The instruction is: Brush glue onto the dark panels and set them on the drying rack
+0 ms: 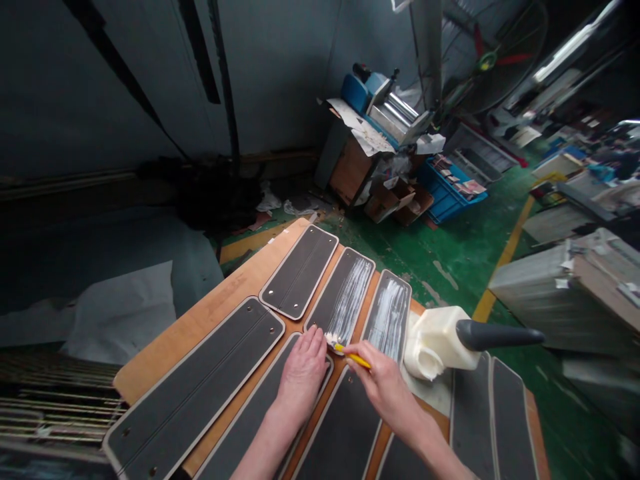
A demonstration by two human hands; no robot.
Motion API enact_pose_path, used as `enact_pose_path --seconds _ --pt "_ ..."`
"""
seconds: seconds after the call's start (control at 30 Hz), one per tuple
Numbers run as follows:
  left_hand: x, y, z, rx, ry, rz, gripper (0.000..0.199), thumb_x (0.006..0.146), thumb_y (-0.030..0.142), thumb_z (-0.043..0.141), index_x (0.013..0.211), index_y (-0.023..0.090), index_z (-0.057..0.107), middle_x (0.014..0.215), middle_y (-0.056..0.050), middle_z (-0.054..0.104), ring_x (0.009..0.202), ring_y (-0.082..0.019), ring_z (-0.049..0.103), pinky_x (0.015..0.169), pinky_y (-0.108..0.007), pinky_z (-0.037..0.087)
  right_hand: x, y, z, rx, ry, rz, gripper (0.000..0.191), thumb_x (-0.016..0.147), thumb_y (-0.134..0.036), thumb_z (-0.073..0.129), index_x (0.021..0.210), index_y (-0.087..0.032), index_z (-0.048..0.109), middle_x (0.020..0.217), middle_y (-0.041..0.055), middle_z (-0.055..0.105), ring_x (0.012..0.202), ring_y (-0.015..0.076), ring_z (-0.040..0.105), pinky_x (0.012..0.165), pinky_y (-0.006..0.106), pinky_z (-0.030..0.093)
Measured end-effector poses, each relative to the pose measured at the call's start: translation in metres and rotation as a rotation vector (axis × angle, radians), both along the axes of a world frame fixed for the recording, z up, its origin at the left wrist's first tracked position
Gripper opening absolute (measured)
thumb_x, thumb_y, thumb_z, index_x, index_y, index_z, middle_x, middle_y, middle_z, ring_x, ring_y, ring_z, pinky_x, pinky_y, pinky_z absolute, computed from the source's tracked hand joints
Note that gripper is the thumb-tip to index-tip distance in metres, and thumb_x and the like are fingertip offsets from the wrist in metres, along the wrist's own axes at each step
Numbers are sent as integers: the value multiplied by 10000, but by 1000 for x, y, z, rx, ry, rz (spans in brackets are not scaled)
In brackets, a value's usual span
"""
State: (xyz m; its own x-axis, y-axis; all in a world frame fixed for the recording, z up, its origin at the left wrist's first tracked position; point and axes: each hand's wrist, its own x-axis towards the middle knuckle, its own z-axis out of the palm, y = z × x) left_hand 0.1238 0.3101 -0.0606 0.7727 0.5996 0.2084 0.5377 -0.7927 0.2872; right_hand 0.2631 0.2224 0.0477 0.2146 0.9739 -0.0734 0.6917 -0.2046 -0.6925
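Observation:
My right hand is closed around the yellow handle of a small brush. White paste covers the bristles, which touch the near end of a dark grey panel with a pale edge. Streaks of the paste run along this panel's right side. My left hand lies with its fingers stretched out, the fingertips at the near left corner of that panel. To the right, a second panel is also streaked white. Beside it is a cream plastic container with white paste at its opening and a dark tapered piece sticking out.
Several unstreaked dark panels lie on the brown board. Beyond it are a roller machine on a stand, cardboard boxes and a blue crate on the green floor. Another worktop stands at right.

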Motion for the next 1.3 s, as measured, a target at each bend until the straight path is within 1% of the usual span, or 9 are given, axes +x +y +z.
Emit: enact_pose_path --seconds 0.17,0.3,0.43,0.53,0.67,0.9,1.07,1.2,1.3 --pt "-11 4 13 -25 1 18 401 851 223 557 1236 116 593 1342 -124 577 1278 -276 494 1066 -427 435 48 45 7 166 1 -196 218 956 -352 449 1077 -244 594 977 38 653 785 185 655 712 302 509" --pt "-18 5 10 -23 44 84 425 818 233 607 1223 102 603 1327 -139 587 1248 -284 523 1062 -423 441 93 97 -8 321 -282 -245 183 939 -300 479 1038 -229 615 1018 52 648 873 212 646 790 325 483" --pt "-21 6 0 -2 54 63 466 803 267 635 1234 96 594 1341 -152 571 1254 -287 518 1070 -426 431 109 128 -23 321 -423 -222 178 938 -248 469 1040 -212 609 1057 70 642 965 229 624 827 334 475" --pt "-21 6 -2 14 54 63 461 809 254 628 1242 103 588 1347 -145 568 1257 -285 515 1071 -427 426 97 128 -32 249 -471 -185 177 939 -215 454 1034 -205 604 1038 75 642 954 229 625 807 331 480" --pt "-20 7 1 29 61 54 441 825 249 604 1239 97 588 1334 -153 577 1261 -288 509 1068 -431 423 51 93 -35 151 -435 -17 211 963 -208 403 1082 -215 577 1025 70 630 936 211 625 789 313 480" --pt "-23 7 1 31 -1 57 408 844 200 564 1242 109 578 1326 -156 583 1257 -280 516 1052 -437 439 -14 26 -6 15 -57 91 197 974 -264 416 1080 -243 581 996 42 637 907 184 625 801 308 491" --pt "-24 7 0 24 -23 59 412 836 198 572 1238 110 582 1326 -132 589 1243 -274 530 1058 -423 441 13 49 -2 56 156 -68 208 959 -356 446 1031 -237 600 942 18 668 756 161 666 682 274 512" --pt "-23 8 -2 30 -6 53 393 837 218 571 1215 112 603 1321 -140 591 1240 -274 533 1053 -422 449 62 86 -14 196 31 -239 229 933 -381 471 1003 -214 612 822 21 674 661 173 667 615 275 492" --pt "-23 9 -5 42 -10 43 374 840 215 560 1196 114 616 1302 -149 604 1231 -275 542 1036 -426 463 92 113 -21 323 -120 -292 255 937 -384 451 1020 -209 615 914 50 678 671 173 661 655 289 494"
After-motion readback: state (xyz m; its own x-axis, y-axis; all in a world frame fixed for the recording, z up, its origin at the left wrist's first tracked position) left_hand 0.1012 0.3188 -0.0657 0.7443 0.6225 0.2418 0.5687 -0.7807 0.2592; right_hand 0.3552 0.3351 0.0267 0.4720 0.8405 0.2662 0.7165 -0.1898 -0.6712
